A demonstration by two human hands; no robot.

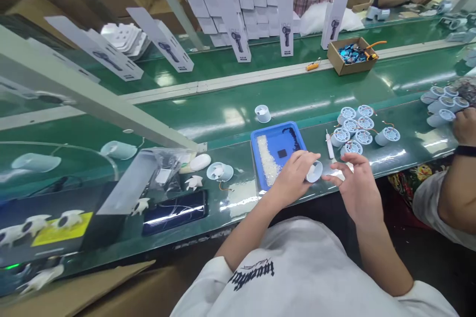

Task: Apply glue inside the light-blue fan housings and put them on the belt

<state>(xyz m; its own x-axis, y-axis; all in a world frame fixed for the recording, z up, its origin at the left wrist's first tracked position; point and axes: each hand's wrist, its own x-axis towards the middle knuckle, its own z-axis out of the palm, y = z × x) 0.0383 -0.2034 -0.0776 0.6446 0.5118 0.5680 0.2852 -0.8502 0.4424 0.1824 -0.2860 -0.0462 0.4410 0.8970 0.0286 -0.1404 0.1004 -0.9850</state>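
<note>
Wrapped round a small pale-blue plastic cup-shaped housing (314, 172), my left hand (295, 177) holds it over the front edge of a blue tray (254, 158). Just to the right, my right hand (355, 183) is raised with its fingers spread, apart from the housing. White small parts (267, 161) lie along the tray's left side, black ones (292, 137) along its back right, and a black square piece (282, 153) near its middle. Beyond my right hand, a white pen-like tool (329, 145) lies beside several housings with wires (350, 126).
One housing (263, 114) stands on the green conveyor behind the tray. To the left are a wired housing (220, 172), a dark phone (174, 212) and white fan wheels (194, 183). A cardboard box (351, 57) sits farther back. A co-worker's arm (461, 188) is at the right.
</note>
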